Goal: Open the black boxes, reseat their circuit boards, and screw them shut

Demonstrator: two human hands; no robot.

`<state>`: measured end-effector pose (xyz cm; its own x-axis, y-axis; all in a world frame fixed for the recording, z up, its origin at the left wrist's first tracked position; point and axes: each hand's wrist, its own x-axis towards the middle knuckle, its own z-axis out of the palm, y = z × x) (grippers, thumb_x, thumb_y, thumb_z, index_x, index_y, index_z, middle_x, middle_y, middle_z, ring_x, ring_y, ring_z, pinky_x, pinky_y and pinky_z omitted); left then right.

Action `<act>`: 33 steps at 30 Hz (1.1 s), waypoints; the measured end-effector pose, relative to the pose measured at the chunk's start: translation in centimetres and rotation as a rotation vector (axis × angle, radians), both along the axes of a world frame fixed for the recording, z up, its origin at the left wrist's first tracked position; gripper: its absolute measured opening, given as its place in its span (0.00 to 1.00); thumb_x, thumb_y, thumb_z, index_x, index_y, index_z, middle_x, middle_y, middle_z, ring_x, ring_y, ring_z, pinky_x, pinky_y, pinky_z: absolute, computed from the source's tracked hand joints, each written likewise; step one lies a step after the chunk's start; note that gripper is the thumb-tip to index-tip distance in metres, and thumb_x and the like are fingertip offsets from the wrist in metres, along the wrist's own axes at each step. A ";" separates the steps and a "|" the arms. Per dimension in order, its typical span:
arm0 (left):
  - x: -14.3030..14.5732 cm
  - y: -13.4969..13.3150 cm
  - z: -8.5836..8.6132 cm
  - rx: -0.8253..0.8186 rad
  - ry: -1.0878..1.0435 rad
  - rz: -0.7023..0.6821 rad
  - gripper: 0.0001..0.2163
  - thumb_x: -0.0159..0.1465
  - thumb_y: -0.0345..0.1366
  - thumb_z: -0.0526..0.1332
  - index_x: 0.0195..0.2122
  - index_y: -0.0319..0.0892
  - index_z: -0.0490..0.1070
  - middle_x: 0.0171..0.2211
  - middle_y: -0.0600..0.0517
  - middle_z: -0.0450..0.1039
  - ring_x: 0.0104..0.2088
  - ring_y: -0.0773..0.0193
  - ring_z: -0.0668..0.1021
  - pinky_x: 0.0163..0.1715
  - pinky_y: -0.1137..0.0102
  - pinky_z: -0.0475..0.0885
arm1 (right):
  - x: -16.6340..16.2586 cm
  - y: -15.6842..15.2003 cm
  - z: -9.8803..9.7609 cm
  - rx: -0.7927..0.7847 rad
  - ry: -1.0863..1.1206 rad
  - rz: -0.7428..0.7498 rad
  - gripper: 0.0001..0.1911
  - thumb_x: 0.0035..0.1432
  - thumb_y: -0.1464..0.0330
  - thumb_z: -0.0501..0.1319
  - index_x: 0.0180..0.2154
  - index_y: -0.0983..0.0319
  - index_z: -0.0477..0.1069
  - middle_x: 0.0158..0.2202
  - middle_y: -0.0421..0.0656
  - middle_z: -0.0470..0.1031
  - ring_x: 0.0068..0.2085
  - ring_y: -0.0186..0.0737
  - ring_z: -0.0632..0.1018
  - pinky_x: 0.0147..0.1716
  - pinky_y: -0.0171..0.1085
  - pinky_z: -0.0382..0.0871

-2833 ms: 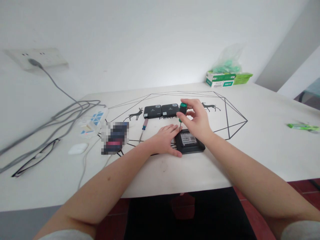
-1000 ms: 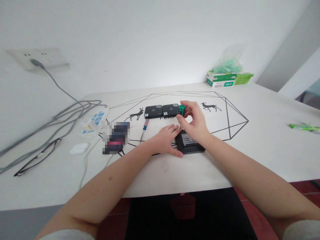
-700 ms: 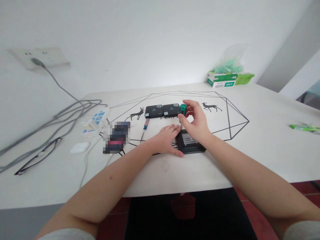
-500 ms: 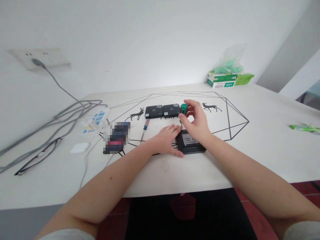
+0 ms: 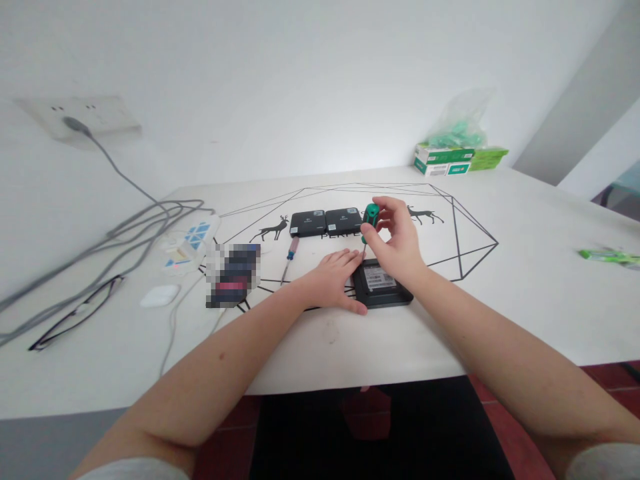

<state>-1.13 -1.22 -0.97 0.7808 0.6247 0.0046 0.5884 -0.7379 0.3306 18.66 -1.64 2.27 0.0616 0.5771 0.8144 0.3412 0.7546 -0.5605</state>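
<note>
A black square device box (image 5: pixel 385 295) with a white label lies on the table, label side up. Along its left edge rests my left hand (image 5: pixel 334 283), fingers stretched out to the far left corner and thumb by the near edge. My right hand (image 5: pixel 397 243) is closed round a screwdriver (image 5: pixel 371 215) with a green and black handle. Its shaft slants down to the far left corner of the box; the tip's exact contact is hard to see. Behind are two similar black boxes, a left one (image 5: pixel 307 224) and a right one (image 5: pixel 343 221), side by side.
A second screwdriver (image 5: pixel 292 250) lies left of my left hand. Further left are a pixelated dark object (image 5: pixel 233 277), a white case (image 5: pixel 161 295), glasses (image 5: pixel 77 312), a power strip (image 5: pixel 193 247) and grey cables (image 5: pixel 145 233). Green-white boxes (image 5: pixel 444 156) stand at the back right.
My right hand has shifted slightly right, and the screwdriver's handle now leans further right. My left hand and the box have stayed in place.
</note>
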 end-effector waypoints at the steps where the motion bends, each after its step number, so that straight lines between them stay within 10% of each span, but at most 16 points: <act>1: 0.0 0.0 0.0 0.000 0.002 0.002 0.63 0.56 0.78 0.60 0.78 0.33 0.49 0.78 0.28 0.48 0.77 0.28 0.53 0.74 0.41 0.48 | 0.0 0.0 0.0 0.001 0.001 0.003 0.21 0.63 0.67 0.64 0.57 0.54 0.67 0.49 0.45 0.74 0.45 0.43 0.79 0.38 0.44 0.79; 14: 0.0 -0.1 0.0 0.007 0.009 -0.001 0.62 0.57 0.77 0.61 0.79 0.35 0.46 0.78 0.30 0.48 0.77 0.28 0.53 0.75 0.42 0.48 | 0.0 -0.1 -0.3 -0.098 0.001 0.193 0.19 0.69 0.70 0.55 0.58 0.52 0.71 0.54 0.45 0.79 0.51 0.45 0.82 0.51 0.52 0.81; 21: -0.1 0.1 -0.1 0.002 -0.004 0.001 0.62 0.56 0.77 0.63 0.79 0.37 0.49 0.78 0.30 0.48 0.77 0.28 0.53 0.74 0.41 0.49 | 0.1 -0.2 0.9 0.016 -0.013 -0.008 0.11 0.61 0.63 0.71 0.45 0.54 0.77 0.41 0.42 0.74 0.39 0.41 0.76 0.40 0.45 0.78; 29: -0.2 0.1 0.0 0.014 -0.016 0.004 0.61 0.55 0.76 0.66 0.79 0.40 0.50 0.78 0.31 0.49 0.76 0.29 0.55 0.73 0.41 0.51 | 0.2 -0.3 0.5 -0.050 0.014 0.113 0.13 0.73 0.65 0.54 0.52 0.53 0.75 0.49 0.45 0.80 0.51 0.45 0.81 0.54 0.53 0.78; 33: -0.1 0.1 0.0 0.035 -0.041 -0.004 0.61 0.55 0.76 0.65 0.78 0.39 0.53 0.77 0.30 0.53 0.75 0.28 0.57 0.73 0.41 0.53 | 0.3 -0.4 1.1 0.058 -0.012 -0.005 0.07 0.69 0.62 0.63 0.45 0.54 0.77 0.45 0.45 0.75 0.47 0.46 0.79 0.46 0.49 0.79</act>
